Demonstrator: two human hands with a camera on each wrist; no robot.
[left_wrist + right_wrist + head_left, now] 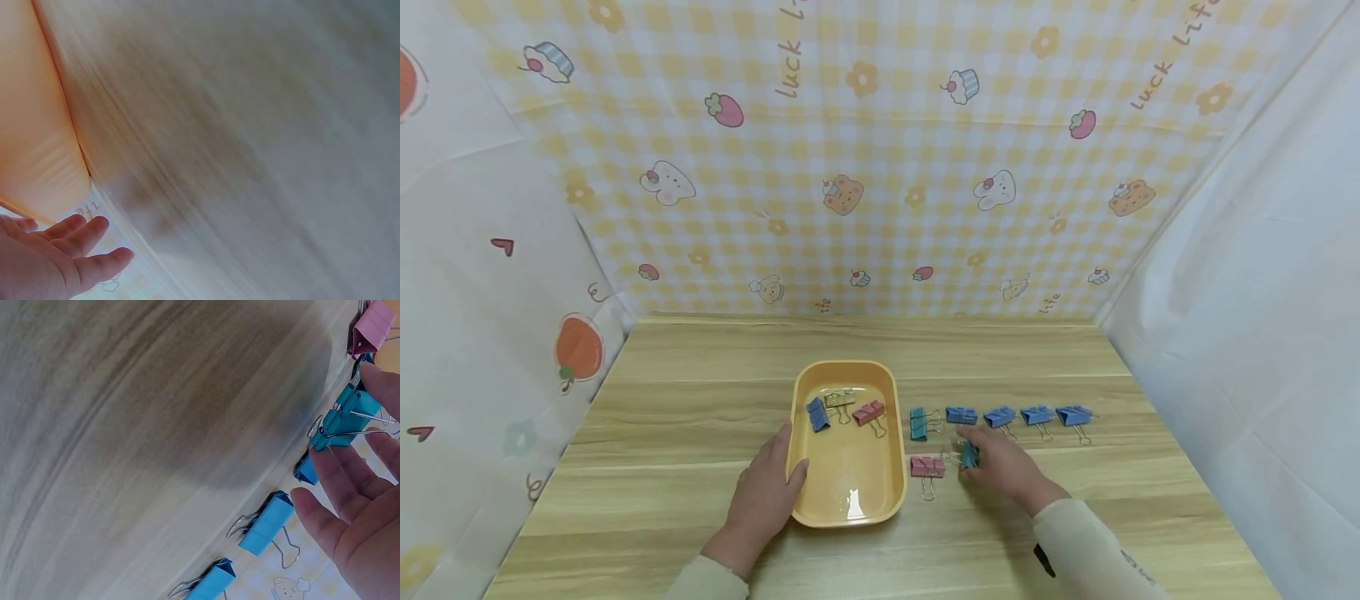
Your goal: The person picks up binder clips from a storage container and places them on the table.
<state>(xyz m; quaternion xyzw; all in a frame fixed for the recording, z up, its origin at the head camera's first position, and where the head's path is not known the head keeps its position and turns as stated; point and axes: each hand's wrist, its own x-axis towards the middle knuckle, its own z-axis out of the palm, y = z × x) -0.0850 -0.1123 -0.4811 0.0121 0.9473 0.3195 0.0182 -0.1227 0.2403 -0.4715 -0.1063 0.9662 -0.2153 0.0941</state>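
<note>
My left hand (pixel 765 482) grips the left side of the yellow tray (pixel 847 518), thumb over the rim and fingers along the outer wall. In the left wrist view the fingers (pixel 100 265) reach out beside the tray wall (pixel 37 125). My right hand (pixel 1003 467) pinches a teal binder clip (pixel 970 456) at the table, between thumb and fingers; the right wrist view shows this clip (pixel 344 422) and its wire handles closer up. Left of that hand lies a pink binder clip (pixel 927 467). Behind are a teal binder clip (pixel 918 424) and a blue one (pixel 962 414).
In the tray lie a blue binder clip (pixel 818 414), a yellow one (pixel 840 399) and a red one (pixel 869 412). Further right, blue binder clips (pixel 1037 415) continue the row. Patterned cloth (pixel 880 167) rises behind the wooden table (pixel 700 358), with white cloth at both sides.
</note>
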